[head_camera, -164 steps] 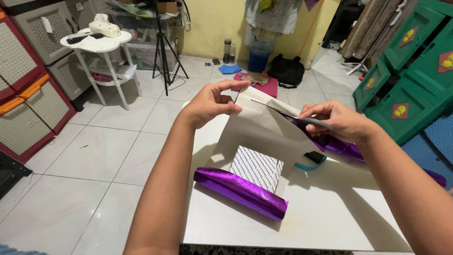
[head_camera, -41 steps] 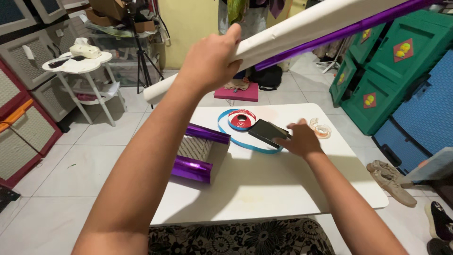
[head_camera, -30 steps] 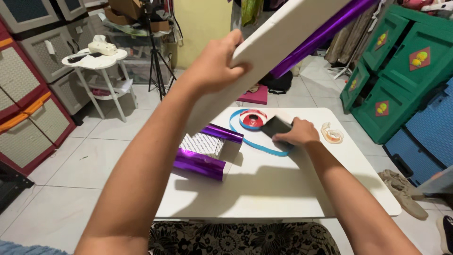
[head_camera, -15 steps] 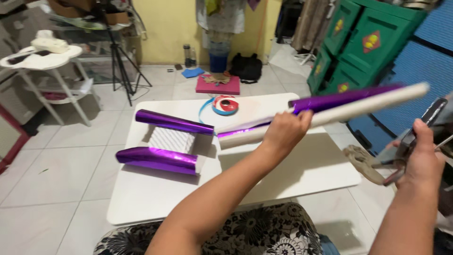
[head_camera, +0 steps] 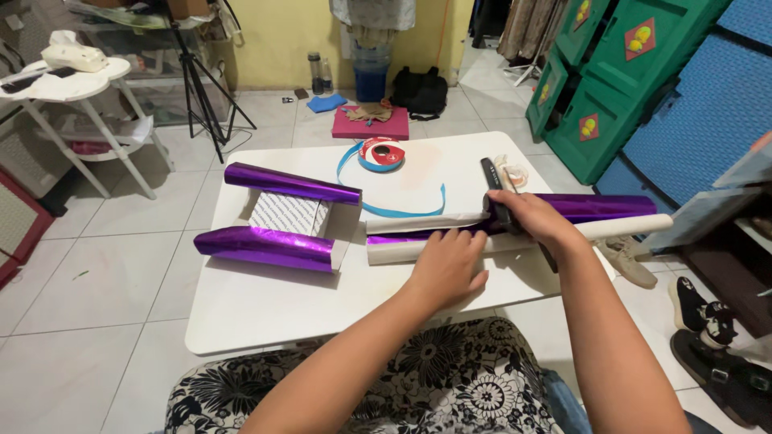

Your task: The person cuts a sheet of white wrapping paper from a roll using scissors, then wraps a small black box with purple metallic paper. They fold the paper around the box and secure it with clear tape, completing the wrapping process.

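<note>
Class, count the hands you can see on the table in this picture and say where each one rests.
2. The left hand presses on the paper roll; the right hand rests further right, gripping a dark tool.

Bare forearms without sleeves, and a black-and-white floral garment (over the lap).

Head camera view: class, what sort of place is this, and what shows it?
Probably a room in a home: tiled floor, low white table, plastic drawer cabinets, shoes and a black bag.

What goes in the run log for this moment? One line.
left hand: pressing on wrapping-paper roll | right hand: grip on black scissors over roll | purple-wrapped box: on white table, untouched
</note>
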